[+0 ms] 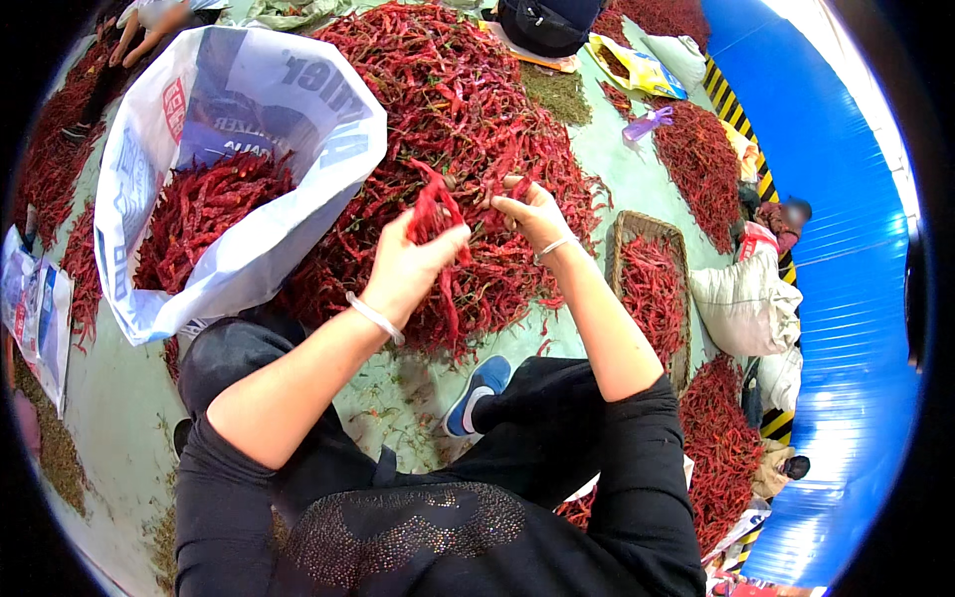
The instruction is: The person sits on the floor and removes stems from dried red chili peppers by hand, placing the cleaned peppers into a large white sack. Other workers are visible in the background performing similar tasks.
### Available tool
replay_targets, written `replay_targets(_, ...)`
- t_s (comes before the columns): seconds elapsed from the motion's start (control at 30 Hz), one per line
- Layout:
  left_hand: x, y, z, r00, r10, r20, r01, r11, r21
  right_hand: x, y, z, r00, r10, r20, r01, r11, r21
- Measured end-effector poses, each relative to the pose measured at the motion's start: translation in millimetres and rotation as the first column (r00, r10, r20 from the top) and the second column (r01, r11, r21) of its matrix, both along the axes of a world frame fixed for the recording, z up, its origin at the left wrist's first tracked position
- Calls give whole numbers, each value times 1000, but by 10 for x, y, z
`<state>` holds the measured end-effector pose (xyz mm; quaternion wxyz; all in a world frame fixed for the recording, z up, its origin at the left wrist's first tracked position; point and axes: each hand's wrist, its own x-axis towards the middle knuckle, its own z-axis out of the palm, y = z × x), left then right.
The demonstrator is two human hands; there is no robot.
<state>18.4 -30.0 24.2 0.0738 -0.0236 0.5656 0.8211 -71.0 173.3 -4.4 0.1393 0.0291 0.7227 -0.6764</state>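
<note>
A large heap of dried red chili peppers (448,82) lies on the floor before me. Over it, my left hand (418,257) is closed around a small bunch of dried chilies (440,205), some hanging below the palm. To its right my right hand (531,216) pinches a dried chili (520,186) between thumb and fingers, just above the heap. At the left a white woven plastic sack (358,142) stands with its mouth wide, partly filled with red chilies (209,216). A bracelet circles each wrist.
A long wicker basket (615,261) of chilies lies at the right, beside a stuffed white sack (746,306). Further chili piles (697,172) line the blue wall (843,298). A black bag (548,26) stands behind the heap. Other people are at the upper left and right edge.
</note>
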Motion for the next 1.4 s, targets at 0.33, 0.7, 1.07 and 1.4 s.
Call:
replay_targets(0.33,-238,49,-160,980,-184,-77,171,974,-151,403,-320,431,964,265,3,-265,964,-22)
replay_targets(0.7,-464,95,-225,999,2,-45,-9,990,-142,457,-457,253,970,108,-218,-134,985,-106)
replay_targets(1.07,-359,157,-51,997,21,-78,-35,982,-188,617,-252,278,962,220,161,-198,970,-142)
replay_targets(1.4,-69,105,-166,964,-111,242,97,993,68,991,-287,78,949,301,-95,-292,951,96)
